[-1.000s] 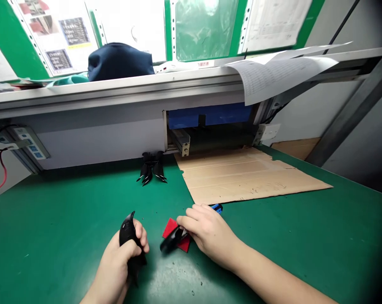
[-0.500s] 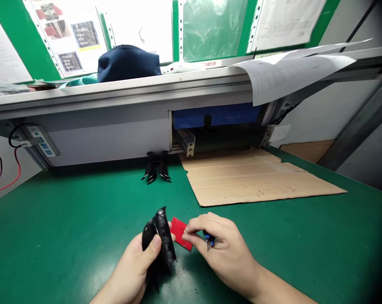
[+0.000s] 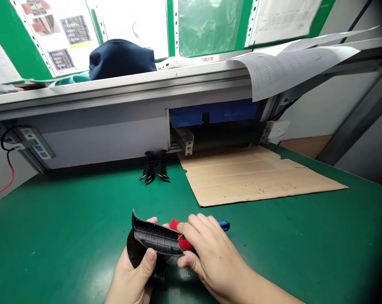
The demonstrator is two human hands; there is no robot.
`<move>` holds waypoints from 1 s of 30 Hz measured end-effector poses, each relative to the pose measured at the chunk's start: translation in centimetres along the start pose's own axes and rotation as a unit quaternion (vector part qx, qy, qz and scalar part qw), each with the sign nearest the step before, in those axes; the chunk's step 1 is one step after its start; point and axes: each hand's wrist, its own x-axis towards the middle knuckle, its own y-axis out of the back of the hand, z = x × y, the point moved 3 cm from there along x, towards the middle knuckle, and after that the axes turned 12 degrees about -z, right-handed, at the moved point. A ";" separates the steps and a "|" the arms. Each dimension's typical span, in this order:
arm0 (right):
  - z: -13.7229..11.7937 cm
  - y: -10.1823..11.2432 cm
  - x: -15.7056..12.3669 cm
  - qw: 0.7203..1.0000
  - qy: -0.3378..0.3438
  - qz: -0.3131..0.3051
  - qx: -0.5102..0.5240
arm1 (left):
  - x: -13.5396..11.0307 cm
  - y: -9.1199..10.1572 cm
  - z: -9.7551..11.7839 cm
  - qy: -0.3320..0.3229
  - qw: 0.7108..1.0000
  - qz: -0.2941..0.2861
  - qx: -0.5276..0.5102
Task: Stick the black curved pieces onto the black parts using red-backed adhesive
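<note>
A curved black ribbed plastic part [image 3: 157,238] is clamped in the left hand [image 3: 135,274] near the bench's front edge. A red pad [image 3: 180,236] is pinched by the right hand [image 3: 206,249] against it; pressure is best kept even along the rib.

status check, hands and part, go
Left hand holds curved black ribbed plastic part. Right hand presses red pad on it, blue-handled tool in grip. Nothing blocking.

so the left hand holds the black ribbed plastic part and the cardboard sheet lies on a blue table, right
Not quite: the table is green, not blue, as the head view shows. The rest stands: the left hand holds the black ribbed plastic part, and the cardboard sheet lies on that table.
</note>
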 end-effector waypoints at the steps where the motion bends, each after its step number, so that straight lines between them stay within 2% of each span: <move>1: 0.0 -0.1 0.0 1.000 -0.002 0.002 -0.016 | -0.1 0.0 0.0 0.003 1.000 0.004 -0.001; 9: -0.1 -1.2 0.0 0.998 0.002 0.002 -0.066 | -0.3 0.2 -0.1 0.004 0.999 0.030 -0.015; 11: 0.2 -1.2 0.0 0.999 0.025 -0.009 -0.029 | -0.4 0.2 -0.2 0.004 0.999 0.029 -0.014; 14: 0.5 -1.2 0.1 0.990 0.073 -0.045 0.108 | -0.3 0.0 -0.2 0.004 0.999 0.026 -0.018; 17: 0.5 -0.9 0.1 0.975 0.060 -0.006 0.214 | -0.3 -0.1 -0.3 0.018 0.999 0.014 -0.046; 19: 0.1 -0.8 0.0 0.973 0.036 0.030 0.226 | -0.3 -0.1 -0.5 0.031 0.997 0.001 -0.067; 22: -0.6 -0.9 0.0 0.978 0.007 0.054 0.200 | -0.4 0.0 -0.6 0.040 0.996 -0.004 -0.082; 24: -0.7 -1.0 0.3 0.978 0.024 0.034 0.203 | -0.5 0.1 -0.7 0.049 0.995 -0.001 -0.090; 28: 0.5 -0.6 0.6 0.949 0.107 -0.094 0.281 | 0.0 0.2 -0.6 0.045 0.992 0.002 -0.118; 30: 1.7 0.0 -0.1 0.949 0.101 -0.091 0.286 | 0.7 0.0 -0.1 0.018 0.991 0.005 -0.134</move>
